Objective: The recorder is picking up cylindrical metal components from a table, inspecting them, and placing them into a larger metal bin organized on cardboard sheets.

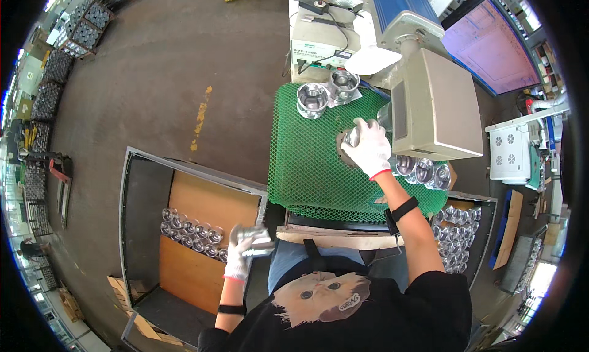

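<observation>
The work in hand looks partway through, judging by how the pistons are spread. The right hand [372, 149], gloved, has its fingers closed around a piston [351, 137] that sits over a round plate [343, 152] on the green mat [307, 168], just left of the boxy machine head [442, 103]. The left hand [238, 254], also gloved, is blurred over the near right edge of the left bin [146, 192]; it grips shiny metal, at least one piston [261, 247] and perhaps two, though the blur hides how the fingers lie. In that bin, two rows of pistons [190, 232] run across a brown board [205, 195], and much of the board is bare, so this layer seems only partly covered. The right bin [483, 235] holds more pistons [457, 238] in several close rows, part of it hidden by the right arm. On the mat, two pistons [313, 100] stand side by side at the far left, near the control box [319, 42], and three more [423, 171] stand in a line below the machine head at its near side. Another shiny piece [384, 116] is partly hidden between the right hand and the head. Nothing visible marks which pistons are finished, so which bin holds done pieces cannot be told; many pieces remain outside the hands on both sides.
</observation>
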Demonstrator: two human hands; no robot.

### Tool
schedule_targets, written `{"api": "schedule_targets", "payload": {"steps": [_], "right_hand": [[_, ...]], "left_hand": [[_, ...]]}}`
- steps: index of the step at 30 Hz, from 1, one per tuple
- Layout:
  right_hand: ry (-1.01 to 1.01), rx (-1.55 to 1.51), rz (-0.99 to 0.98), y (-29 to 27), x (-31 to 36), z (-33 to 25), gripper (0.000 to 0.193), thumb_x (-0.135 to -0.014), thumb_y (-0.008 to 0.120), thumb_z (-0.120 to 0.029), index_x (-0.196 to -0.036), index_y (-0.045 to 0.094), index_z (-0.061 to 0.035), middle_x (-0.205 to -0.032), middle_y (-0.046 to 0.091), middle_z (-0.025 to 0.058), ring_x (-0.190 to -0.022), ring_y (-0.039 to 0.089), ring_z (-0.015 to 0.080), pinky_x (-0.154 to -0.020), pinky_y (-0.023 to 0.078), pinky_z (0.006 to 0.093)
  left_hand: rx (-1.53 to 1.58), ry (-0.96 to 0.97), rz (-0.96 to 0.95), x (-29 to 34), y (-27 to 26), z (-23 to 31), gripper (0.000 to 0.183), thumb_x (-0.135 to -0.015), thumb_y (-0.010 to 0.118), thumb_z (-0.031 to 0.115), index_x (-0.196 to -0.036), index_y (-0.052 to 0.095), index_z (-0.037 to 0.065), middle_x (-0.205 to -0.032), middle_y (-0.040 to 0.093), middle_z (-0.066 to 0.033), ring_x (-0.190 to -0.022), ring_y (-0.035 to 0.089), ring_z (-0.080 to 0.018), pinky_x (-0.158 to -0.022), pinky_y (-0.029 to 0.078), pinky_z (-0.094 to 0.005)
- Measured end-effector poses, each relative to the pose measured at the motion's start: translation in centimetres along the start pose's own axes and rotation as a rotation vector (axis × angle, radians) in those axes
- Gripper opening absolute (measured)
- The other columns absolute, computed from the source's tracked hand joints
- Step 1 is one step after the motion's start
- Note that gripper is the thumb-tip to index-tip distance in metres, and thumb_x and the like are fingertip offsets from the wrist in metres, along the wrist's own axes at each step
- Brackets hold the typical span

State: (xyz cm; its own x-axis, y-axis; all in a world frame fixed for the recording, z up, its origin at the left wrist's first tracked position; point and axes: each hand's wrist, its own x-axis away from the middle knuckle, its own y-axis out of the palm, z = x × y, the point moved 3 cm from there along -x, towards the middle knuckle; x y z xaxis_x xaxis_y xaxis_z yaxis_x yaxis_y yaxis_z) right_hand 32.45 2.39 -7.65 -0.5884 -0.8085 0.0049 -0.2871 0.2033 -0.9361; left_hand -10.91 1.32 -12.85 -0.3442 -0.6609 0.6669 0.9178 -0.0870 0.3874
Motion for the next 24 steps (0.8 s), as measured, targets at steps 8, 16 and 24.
{"api": "schedule_targets", "payload": {"steps": [8, 16, 24], "right_hand": [[-0.447, 0.301, 0.224, -0.9, 0.2, -1.0, 0.053, -0.076, 0.069, -0.042, -0.117, 0.059, -0.0106, -0.111, 0.056, 0.0145, -0.102, 0.056, 0.0338, -0.089, 0.044, 0.045], [-0.083, 0.133, 0.156, -0.2, 1.3, -1.1, 0.047, -0.083, 0.063, -0.044, -0.116, 0.058, -0.0108, -0.114, 0.056, 0.0163, -0.112, 0.052, 0.0347, -0.093, 0.043, 0.0473], [-0.142, -0.284, 0.105, 1.9, 19.5, -1.5, 0.034, -0.082, 0.067, -0.03, -0.108, 0.062, -0.0084, -0.1, 0.064, 0.0137, -0.097, 0.06, 0.0343, -0.086, 0.047, 0.0446]], "left_hand": [[0.198, -0.004, 0.237, 7.0, -10.7, -4.3, 0.051, -0.08, 0.071, 0.019, -0.124, 0.052, 0.002, -0.109, 0.067, -0.0178, -0.094, 0.069, -0.0336, -0.078, 0.06, -0.0477], [0.181, -0.235, -0.009, 3.9, -8.1, -3.8, 0.057, -0.085, 0.065, 0.012, -0.135, 0.038, 0.005, -0.118, 0.062, -0.0171, -0.105, 0.065, -0.032, -0.087, 0.057, -0.0452], [-0.223, -0.027, -0.224, -0.7, 2.8, -0.6, 0.069, -0.079, 0.07, 0.012, -0.138, 0.037, -0.001, -0.128, 0.055, -0.0166, -0.116, 0.055, -0.026, -0.102, 0.043, -0.0385]]}}
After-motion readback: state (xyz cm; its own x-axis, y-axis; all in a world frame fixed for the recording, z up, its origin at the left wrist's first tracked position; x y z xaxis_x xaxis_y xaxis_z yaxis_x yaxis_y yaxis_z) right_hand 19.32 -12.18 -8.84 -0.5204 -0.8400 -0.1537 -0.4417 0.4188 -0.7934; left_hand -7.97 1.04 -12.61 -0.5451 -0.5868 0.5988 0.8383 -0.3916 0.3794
